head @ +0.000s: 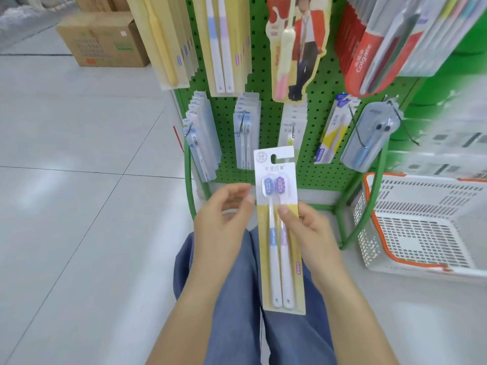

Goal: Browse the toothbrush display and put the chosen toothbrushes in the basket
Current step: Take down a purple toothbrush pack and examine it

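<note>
While the right hand (305, 227) pinches a two-toothbrush pack (279, 233) upright, the left hand (221, 214) hovers beside it — fingers loosely spread, holding nothing — white basket (421, 264) nearby.

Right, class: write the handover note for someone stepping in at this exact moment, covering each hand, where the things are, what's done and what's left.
Right hand: pinches the twin toothbrush pack, held upright above the lap.
Left hand: open, fingers relaxed beside the pack's top, holding nothing.
Basket: on the floor to the right of the green pegboard display; nothing visible inside it.
Done: one pack is off the display.
Left: put it in the basket, then browse the packs hanging on the hooks.
</note>
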A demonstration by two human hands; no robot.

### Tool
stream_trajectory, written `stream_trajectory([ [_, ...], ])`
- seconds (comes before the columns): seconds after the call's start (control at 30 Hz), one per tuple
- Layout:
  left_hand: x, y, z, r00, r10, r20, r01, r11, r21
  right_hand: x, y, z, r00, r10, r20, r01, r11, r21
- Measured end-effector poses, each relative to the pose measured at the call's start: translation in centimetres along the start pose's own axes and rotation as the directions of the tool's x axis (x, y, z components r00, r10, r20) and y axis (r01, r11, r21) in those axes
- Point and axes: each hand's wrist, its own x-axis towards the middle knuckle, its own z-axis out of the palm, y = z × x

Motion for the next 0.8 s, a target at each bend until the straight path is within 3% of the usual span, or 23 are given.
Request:
stream_trajectory([
  [0.17,-1.4,0.3,1.1,0.996,-0.082,0.031,0.08,0.995,0.058,-1.9,0.4,0.2,0.997,-0.072,0.021,0.074,0.994,-0.077],
  [0.37,-1.8,1.6,0.8,0.995,-0.079,-0.069,0.081,0.996,0.036,-3.4,-0.8,1.4,0.969,-0.241,0.047,0.235,0.85,-0.471],
  [0.7,-1.9,1.3,0.3,0.993,-0.06,-0.106,0.052,0.996,-0.077,-3.7,-0.4,1.7,0.966,-0.254,0.045,0.245,0.85,-0.467],
  [0.8,-2.3,1.1,0.3,0.995,-0.008,-0.095,0.0,0.997,-0.083,-3.4,-0.3,1.6,0.972,-0.235,0.027,0.231,0.922,-0.31],
])
